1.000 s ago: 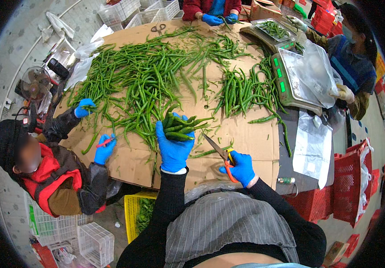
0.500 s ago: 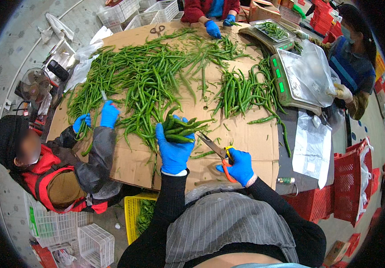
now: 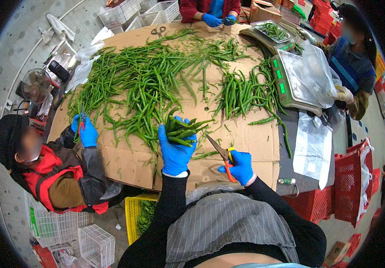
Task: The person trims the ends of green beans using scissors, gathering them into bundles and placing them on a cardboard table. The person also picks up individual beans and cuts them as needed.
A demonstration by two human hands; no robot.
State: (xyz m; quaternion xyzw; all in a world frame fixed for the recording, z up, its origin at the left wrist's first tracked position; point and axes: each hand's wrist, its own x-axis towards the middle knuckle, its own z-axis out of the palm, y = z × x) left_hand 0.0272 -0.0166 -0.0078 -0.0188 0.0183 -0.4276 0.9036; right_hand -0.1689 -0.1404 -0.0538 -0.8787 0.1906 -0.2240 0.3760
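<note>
My left hand [image 3: 173, 152], in a blue glove, is wrapped round a bunch of green chili peppers [image 3: 184, 130] whose ends point up and to the right. In my right hand [image 3: 240, 167], also gloved in blue, are scissors [image 3: 222, 152] with orange and yellow handles. Their blades point up and left toward the bunch, apart from it, and look nearly closed. Just ahead of my left hand lies a large heap of green chili peppers [image 3: 150, 85]. A smaller pile of chili peppers [image 3: 239, 94] lies farther right on the cardboard-covered table [image 3: 250, 145].
At left a co-worker's gloved hand [image 3: 88, 134] holds scissors; another person's gloved hands [image 3: 212, 20] work at the far edge. Scales [image 3: 297, 82] stand at right, beside a third person. A yellow crate [image 3: 132, 219] sits below the table, red crates [image 3: 351, 183] at right.
My scissor blades have come closer together, while my left hand with its bunch has barely shifted. The left co-worker's hands have drawn back toward their body; the far person's hands have come together.
</note>
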